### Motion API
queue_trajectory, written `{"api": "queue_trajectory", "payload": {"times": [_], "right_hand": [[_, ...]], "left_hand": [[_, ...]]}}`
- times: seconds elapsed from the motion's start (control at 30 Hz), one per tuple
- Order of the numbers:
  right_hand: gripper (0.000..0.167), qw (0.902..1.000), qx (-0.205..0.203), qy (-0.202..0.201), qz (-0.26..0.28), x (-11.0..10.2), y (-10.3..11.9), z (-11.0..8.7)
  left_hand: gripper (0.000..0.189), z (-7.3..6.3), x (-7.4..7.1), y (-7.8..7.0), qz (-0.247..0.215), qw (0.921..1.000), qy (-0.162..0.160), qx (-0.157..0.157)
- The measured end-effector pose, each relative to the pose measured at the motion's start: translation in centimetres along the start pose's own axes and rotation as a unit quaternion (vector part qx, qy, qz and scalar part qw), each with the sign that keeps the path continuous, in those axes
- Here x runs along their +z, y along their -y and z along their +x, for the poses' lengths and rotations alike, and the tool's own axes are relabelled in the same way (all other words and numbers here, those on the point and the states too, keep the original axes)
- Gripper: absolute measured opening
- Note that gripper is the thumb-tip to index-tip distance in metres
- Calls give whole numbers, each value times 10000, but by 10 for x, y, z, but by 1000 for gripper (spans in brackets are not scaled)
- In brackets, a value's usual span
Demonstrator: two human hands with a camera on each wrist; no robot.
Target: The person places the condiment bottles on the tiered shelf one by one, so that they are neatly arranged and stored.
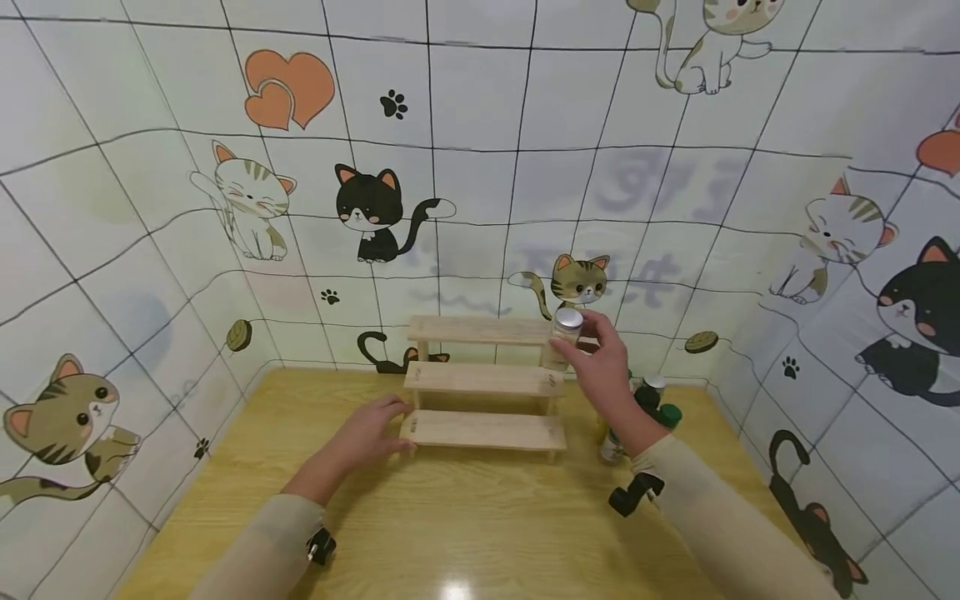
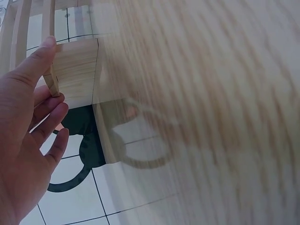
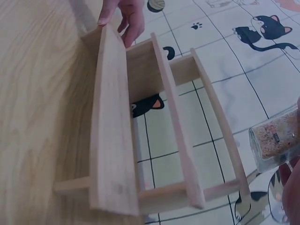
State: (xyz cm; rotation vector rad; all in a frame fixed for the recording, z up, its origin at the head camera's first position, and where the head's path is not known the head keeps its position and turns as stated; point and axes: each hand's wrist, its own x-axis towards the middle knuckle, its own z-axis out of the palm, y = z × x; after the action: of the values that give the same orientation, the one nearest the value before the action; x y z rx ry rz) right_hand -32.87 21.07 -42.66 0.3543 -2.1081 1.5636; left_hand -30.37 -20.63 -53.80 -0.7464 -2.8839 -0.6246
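Observation:
A three-tier wooden rack point(image 1: 483, 429) stands on the table near the back wall. My left hand point(image 1: 371, 431) pinches the left end of its lowest shelf, the thumb on one face and the fingers around the edge, as the left wrist view shows. In my right hand point(image 1: 606, 371) is a clear spice jar point(image 1: 567, 323) with a silver lid, held upright between thumb and fingers beside the right end of the top shelf. Reddish-brown grains show inside the jar point(image 3: 274, 138) in the right wrist view. Whether the jar touches the shelf I cannot tell.
Several more jars, among them a green-lidded jar point(image 1: 670, 415) and a silver-lidded jar point(image 1: 655, 382), stand right of the rack, partly behind my right forearm. The wooden table point(image 1: 465, 517) meets a cat-patterned wall covering point(image 1: 480, 183) at the back and sides.

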Motion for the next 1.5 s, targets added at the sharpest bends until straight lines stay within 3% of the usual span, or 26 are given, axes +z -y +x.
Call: {"api": "queue_trajectory", "payload": {"times": [0.33, 0.63, 1.0, 1.33, 1.5], "right_hand": [[67, 9969, 222, 747, 118, 55, 19, 41], [69, 9933, 350, 1091, -128, 110, 26, 66], [65, 9910, 410, 1266, 132, 158, 34, 77], [58, 9917, 276, 1239, 226, 184, 34, 83], [59, 9918, 235, 1258, 27, 192, 29, 82]], "left_hand": [[68, 3, 1, -2, -20, 9999, 19, -108], [70, 0, -1, 1, -34, 10000, 20, -23], [73, 2, -2, -3, -192, 9996, 192, -126], [74, 3, -2, -1, -291, 9993, 194, -161], [73, 5, -1, 1, -291, 9992, 200, -168]]}}
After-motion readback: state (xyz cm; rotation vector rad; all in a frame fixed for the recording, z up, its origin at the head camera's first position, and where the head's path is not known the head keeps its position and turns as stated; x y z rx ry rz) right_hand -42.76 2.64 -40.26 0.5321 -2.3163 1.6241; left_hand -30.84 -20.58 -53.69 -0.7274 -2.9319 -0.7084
